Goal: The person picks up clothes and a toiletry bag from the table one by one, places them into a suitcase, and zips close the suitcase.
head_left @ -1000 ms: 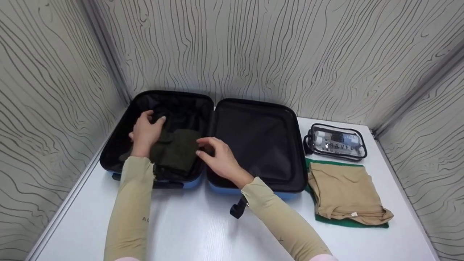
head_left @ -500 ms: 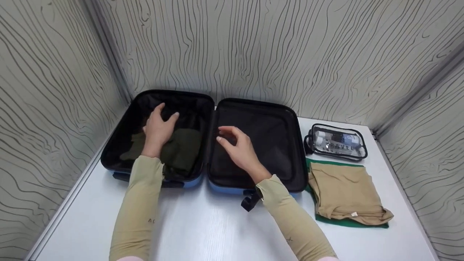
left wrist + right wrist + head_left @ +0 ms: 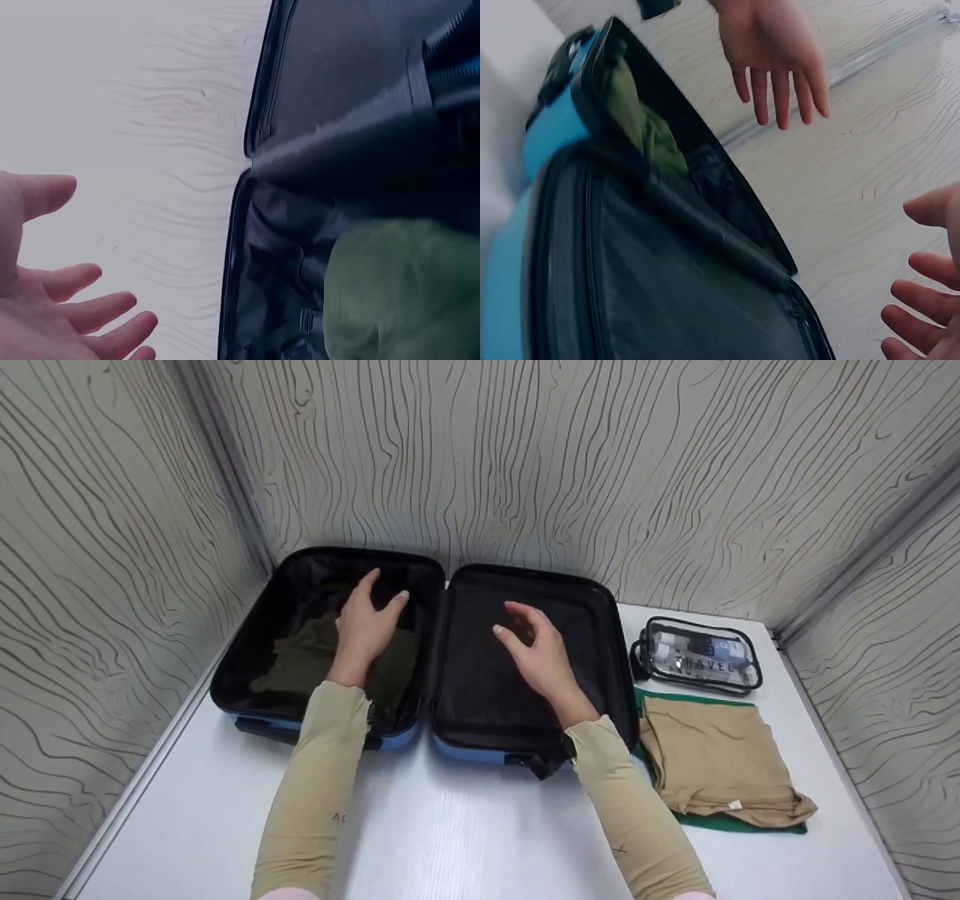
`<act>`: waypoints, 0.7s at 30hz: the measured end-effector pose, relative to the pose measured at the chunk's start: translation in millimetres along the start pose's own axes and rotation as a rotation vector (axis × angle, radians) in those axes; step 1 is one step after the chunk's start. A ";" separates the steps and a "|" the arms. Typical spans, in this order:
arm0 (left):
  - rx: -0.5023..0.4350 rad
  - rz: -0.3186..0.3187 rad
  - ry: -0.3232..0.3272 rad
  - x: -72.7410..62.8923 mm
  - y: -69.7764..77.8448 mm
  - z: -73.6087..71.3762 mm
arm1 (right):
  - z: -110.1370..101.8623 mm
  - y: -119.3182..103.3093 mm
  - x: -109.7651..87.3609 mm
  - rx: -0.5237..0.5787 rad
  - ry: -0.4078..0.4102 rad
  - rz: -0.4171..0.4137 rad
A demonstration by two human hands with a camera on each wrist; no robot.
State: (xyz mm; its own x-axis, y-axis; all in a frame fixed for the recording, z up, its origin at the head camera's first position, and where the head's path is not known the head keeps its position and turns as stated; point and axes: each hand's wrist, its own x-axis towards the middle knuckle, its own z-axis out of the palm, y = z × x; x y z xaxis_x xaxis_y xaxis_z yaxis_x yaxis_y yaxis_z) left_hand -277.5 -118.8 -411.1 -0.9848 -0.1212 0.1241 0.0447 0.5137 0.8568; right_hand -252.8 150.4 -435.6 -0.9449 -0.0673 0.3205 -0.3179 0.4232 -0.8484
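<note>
A blue suitcase with black lining lies spread in two halves on the white table. Dark green folded clothing [image 3: 300, 660] lies inside its left half [image 3: 244, 660]; in the left wrist view the green cloth [image 3: 401, 289] bulges near the dark lining. Above this clothing hovers my left hand [image 3: 364, 626], fingers spread and holding nothing. My right hand [image 3: 544, 656] is over the right half [image 3: 480, 682], thumb and fingers apart with nothing between them. Both hands [image 3: 772, 45] appear in the right wrist view, raised off the suitcase.
Right of the suitcase, a clear travel pouch [image 3: 701, 656] with black trim holds small bottles. In front of it lies a folded tan garment [image 3: 712, 750] on a green one [image 3: 780, 823]. Patterned walls [image 3: 525, 472] stand behind and at both sides.
Both hands have moved rightward, the left across the left half and the right away from the green clothing to over the right half. More of the green clothing shows at left.
</note>
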 end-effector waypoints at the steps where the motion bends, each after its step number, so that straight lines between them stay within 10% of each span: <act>1: -0.005 0.009 -0.004 -1.2 1.7 2.4 | -2.8 1.4 -0.1 -0.011 0.004 -0.001; 21: -0.078 0.040 -0.079 -22.2 15.1 46.8 | -61.3 24.9 -8.9 -0.025 0.093 0.101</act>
State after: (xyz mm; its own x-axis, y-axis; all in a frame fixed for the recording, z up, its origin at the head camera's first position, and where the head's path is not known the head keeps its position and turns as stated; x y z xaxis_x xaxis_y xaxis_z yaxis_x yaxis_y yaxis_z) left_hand -262.8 -68.6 -424.3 -0.9920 -0.0334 0.1220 0.0941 0.4492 0.8885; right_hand -247.5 217.0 -433.7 -0.9602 0.0607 0.2727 -0.2184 0.4457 -0.8681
